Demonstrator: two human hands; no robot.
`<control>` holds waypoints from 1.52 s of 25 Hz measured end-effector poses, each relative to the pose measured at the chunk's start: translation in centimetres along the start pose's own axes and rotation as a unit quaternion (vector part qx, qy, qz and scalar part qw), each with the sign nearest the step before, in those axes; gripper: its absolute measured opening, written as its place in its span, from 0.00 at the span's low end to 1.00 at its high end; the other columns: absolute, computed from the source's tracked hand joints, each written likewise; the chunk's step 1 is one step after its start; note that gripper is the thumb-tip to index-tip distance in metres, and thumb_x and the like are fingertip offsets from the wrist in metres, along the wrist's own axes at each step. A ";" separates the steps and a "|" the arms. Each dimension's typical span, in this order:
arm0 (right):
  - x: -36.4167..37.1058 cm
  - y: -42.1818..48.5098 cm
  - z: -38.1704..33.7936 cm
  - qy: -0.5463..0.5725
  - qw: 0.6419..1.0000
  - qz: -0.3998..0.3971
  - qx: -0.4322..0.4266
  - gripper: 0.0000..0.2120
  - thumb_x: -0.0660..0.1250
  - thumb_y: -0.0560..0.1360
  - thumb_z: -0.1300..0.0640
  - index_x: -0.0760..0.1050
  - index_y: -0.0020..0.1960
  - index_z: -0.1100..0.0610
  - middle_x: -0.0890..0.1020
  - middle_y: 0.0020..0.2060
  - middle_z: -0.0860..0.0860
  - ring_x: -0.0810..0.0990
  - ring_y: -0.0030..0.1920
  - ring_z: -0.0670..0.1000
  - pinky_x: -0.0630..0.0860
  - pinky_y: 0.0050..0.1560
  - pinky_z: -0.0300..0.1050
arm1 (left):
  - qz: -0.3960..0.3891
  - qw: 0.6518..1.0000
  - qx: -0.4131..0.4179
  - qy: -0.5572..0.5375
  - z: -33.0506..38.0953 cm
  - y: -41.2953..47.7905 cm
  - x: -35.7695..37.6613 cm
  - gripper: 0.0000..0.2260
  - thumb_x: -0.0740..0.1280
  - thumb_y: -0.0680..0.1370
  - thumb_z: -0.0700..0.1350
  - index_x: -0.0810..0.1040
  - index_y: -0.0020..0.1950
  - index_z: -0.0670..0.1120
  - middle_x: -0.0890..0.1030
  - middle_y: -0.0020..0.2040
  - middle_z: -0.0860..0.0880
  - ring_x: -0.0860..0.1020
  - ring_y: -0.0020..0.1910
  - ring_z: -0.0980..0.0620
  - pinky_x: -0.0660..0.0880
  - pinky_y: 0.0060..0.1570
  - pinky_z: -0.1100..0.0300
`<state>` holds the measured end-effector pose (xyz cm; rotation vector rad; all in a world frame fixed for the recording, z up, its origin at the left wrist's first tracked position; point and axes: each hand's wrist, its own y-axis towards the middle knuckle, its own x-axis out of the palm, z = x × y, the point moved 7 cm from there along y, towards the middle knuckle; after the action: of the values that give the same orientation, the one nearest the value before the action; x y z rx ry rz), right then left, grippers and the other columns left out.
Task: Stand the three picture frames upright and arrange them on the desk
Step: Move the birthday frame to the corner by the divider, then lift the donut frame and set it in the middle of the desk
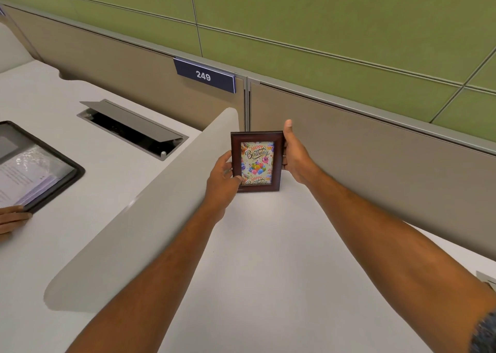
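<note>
I've got the picture frame [256,161] upright btwn both grips at the tabletop's [268,245] back edge, long axis vertical. Left hand [224,177] clamps its left side, right hand [295,154] its right; base looks to touch, so I'd just ease off.

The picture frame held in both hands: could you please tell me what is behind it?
Behind the picture frame stands the tan partition panel. The right hand wraps its fingers behind the frame; its back and any stand are hidden.
</note>
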<state>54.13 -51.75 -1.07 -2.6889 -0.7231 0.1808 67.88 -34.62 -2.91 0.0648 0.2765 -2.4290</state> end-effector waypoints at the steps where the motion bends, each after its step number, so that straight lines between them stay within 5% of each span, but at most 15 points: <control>1: 0.0 0.0 0.0 -0.007 1.000 -0.005 -0.002 0.40 0.49 0.77 0.20 0.84 0.62 0.48 0.90 0.57 0.51 0.87 0.60 0.55 0.77 0.69 0.60 | 0.002 1.000 -0.001 -0.004 -0.2 0.0 -0.1 0.31 0.67 0.82 0.31 0.71 0.80 0.56 0.78 0.65 0.52 0.77 0.67 0.51 0.79 0.34 0.72; 11: 0.2 -2.6 -0.4 -0.026 0.999 -0.028 0.003 0.39 0.48 0.78 0.22 0.82 0.65 0.47 0.87 0.62 0.52 0.85 0.64 0.55 0.75 0.73 0.61 | 0.037 0.999 -0.004 0.010 -0.2 -1.8 -0.5 0.30 0.67 0.84 0.34 0.66 0.84 0.53 0.72 0.81 0.46 0.73 0.77 0.48 0.80 0.37 0.73; 14: -0.8 -4.5 0.0 -0.049 0.999 -0.013 0.008 0.42 0.47 0.80 0.23 0.76 0.75 0.52 0.81 0.72 0.56 0.78 0.73 0.59 0.69 0.77 0.64 | 0.066 0.998 -0.009 -0.008 0.5 -4.1 -1.0 0.28 0.68 0.85 0.37 0.67 0.83 0.52 0.73 0.80 0.48 0.74 0.78 0.48 0.80 0.54 0.62; 20: -4.8 -12.5 2.9 -0.030 0.998 0.049 0.018 0.39 0.49 0.82 0.27 0.75 0.75 0.56 0.80 0.72 0.55 0.78 0.71 0.58 0.73 0.73 0.61 | 0.041 0.998 -0.011 -0.048 2.0 -11.1 -1.2 0.25 0.70 0.83 0.40 0.72 0.79 0.54 0.79 0.70 0.55 0.80 0.66 0.53 0.78 0.58 0.59; 25: -8.7 -22.7 6.5 0.005 0.997 0.070 0.028 0.33 0.53 0.82 0.28 0.81 0.67 0.52 0.86 0.63 0.51 0.84 0.63 0.54 0.77 0.71 0.61 | -0.022 0.996 -0.067 -0.050 0.8 -19.0 0.9 0.14 0.69 0.83 0.43 0.81 0.67 0.57 0.84 0.63 0.50 0.83 0.63 0.48 0.81 0.65 0.47; 38: -23.6 -47.9 14.7 0.050 0.982 0.181 -0.010 0.29 0.65 0.78 0.28 0.85 0.60 0.50 0.90 0.55 0.50 0.90 0.55 0.53 0.82 0.63 0.56 | -0.244 0.966 -0.086 -0.013 0.1 -40.9 16.3 0.10 0.67 0.85 0.49 0.82 0.65 0.56 0.88 0.58 0.53 0.87 0.58 0.51 0.82 0.62 0.48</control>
<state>8.59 -20.53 3.42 -2.8024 -0.2022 0.1272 29.14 -14.50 2.62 -0.1264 0.5430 -2.8774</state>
